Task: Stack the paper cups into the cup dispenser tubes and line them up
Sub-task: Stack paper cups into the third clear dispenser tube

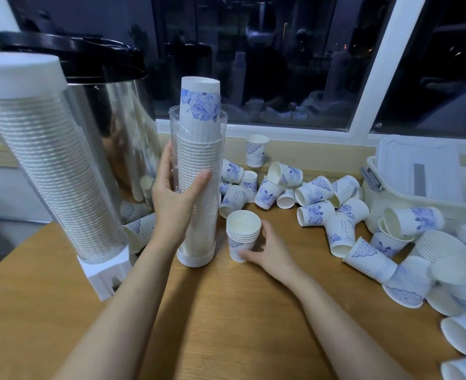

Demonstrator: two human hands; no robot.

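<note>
Right fingers (pixel 267 229) partly behind cup stack (pixel 243 234)

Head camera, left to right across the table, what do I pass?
Capped full dispenser tube → open dispenser tube → short cup stack → scattered loose cups → white plastic bin.

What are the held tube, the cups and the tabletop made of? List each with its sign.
Tube: clear glossy plastic, seemingly; cups show through it. Cups: matte white paper with blue print. Tabletop: wood or wood-look laminate; grain lines visible.
</note>
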